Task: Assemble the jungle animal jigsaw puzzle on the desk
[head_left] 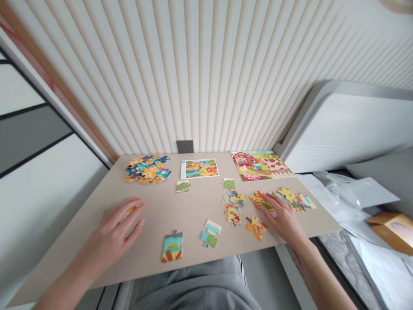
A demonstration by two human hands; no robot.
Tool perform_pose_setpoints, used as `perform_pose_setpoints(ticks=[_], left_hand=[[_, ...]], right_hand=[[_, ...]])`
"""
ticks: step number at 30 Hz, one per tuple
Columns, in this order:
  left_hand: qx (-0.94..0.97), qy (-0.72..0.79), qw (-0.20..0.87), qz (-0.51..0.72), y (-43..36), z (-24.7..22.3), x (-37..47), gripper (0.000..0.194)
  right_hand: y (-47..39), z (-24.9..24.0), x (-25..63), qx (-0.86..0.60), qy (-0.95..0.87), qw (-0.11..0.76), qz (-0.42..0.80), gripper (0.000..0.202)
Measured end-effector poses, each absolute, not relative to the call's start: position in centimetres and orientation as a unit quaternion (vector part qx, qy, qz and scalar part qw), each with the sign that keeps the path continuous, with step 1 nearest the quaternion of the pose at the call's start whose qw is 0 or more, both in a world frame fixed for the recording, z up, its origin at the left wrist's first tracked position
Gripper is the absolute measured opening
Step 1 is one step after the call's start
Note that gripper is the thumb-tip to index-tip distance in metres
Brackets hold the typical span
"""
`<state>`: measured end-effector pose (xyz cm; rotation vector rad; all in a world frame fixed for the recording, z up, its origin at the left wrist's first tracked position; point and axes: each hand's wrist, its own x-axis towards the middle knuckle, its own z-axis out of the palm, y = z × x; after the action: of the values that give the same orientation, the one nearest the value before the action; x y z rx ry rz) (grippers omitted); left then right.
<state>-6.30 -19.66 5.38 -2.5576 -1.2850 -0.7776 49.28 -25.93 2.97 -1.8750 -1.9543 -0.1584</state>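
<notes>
On the left of the table, my left hand (118, 228) rests with its fingers spread over a small yellow and red puzzle piece (129, 212), partly hidden under them. My right hand (280, 213) lies with fingers extended over colourful joined pieces (258, 200) at the right. Next to it is a small orange giraffe cluster (256, 227). A taller joined cluster (234, 207) lies left of that. Nearer the front edge are a frog section (173, 246) and a blue and green section (211, 233). Two green pieces, one at the left (183, 186) and one at the right (229, 184), lie farther back.
A heap of mixed pieces (149, 169) sits at the table's back left. A picture card (200, 168) lies at the back middle, and a farm puzzle (262, 165) at the back right. Papers (383, 267) and an orange box (392, 230) are beyond the table's right edge.
</notes>
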Motion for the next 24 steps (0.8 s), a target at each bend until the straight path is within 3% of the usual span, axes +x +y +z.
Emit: perform_pose_setpoints(ticks=[10,14,19,24], left_hand=[[-0.933,-0.261,-0.008,-0.248,-29.4,7.2,9.3,0.026],[-0.931,-0.279,-0.012,-0.234,-30.4,5.1,11.4,0.030],[-0.932,-0.287,0.026,-0.218,-30.1,3.3,12.0,0.041],[-0.929,-0.308,0.017,-0.206,-28.7,3.3,12.7,0.047]], right_hand=[[-32.1,3.7,47.2,-0.674,-0.694,0.252,0.018,0.030],[-33.4,3.0,46.7,-0.680,-0.694,0.236,0.033,0.034],[-34.0,2.4,46.0,-0.679,-0.706,0.203,0.010,0.052],[-33.2,2.3,45.3,-0.679,-0.703,0.213,0.014,0.050]])
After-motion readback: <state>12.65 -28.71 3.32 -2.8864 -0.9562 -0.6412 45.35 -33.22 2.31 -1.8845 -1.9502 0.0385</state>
